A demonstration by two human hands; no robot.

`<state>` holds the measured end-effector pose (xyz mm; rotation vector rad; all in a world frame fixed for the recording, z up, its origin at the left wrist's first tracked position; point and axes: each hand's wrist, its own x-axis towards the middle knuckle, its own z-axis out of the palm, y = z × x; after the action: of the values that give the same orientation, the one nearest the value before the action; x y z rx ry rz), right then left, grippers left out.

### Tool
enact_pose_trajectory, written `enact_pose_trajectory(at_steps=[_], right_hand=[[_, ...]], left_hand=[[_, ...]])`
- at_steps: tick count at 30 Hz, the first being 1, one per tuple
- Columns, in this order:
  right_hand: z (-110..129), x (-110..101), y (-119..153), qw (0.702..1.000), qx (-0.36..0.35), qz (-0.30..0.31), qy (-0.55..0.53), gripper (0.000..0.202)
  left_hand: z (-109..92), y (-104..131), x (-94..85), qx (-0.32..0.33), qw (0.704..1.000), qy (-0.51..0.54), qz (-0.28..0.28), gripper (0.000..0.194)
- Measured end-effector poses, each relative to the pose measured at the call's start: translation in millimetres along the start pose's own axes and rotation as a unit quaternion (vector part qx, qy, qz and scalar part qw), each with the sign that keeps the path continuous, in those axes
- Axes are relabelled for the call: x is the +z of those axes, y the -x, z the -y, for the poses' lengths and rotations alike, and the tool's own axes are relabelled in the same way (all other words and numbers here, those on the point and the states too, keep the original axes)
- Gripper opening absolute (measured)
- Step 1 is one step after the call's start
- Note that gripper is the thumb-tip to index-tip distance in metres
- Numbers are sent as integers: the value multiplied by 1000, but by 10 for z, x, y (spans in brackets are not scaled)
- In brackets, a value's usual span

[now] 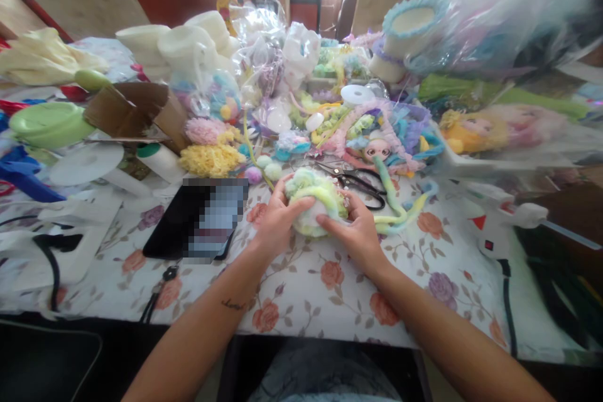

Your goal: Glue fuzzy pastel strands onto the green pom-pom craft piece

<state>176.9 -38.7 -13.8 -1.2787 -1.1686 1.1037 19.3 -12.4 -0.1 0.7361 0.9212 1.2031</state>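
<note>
Slipping is looking like the likeliest trouble in the head view: a fuzzy green-and-yellow bundle (308, 226) is sitting between both hands over the counter (301, 289), and its soft pile is probably giving under pressure, so a loosening thumb could be letting it spring out of shape. A fluffy strand (398, 217) is lying to the right of the right hand (360, 232), near the scissors (377, 204); whether it is joining the bundle is not showing, but if so, turning the bundle could be dragging the strand into the handles. Pom-poms (272, 171) are resting just beyond the left hand (277, 217), where a nudge could be setting them rolling.

Both forearms are slanting inward from the near side and converging. The left hand is gripping the bundle's left side, its thumb reaching across the near face; the right hand is gripping the opposite side, its thumb pressing slightly lower, its fingers curling partly out of sight.
</note>
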Motion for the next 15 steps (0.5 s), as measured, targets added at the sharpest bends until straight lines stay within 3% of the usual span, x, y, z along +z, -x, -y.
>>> enact_pose_trajectory(at_steps=[15], right_hand=[[6, 5, -5, 1000, -9, 6, 2, 56]], left_hand=[[-7, -22, -44, 8, 1000, -25, -7, 80]])
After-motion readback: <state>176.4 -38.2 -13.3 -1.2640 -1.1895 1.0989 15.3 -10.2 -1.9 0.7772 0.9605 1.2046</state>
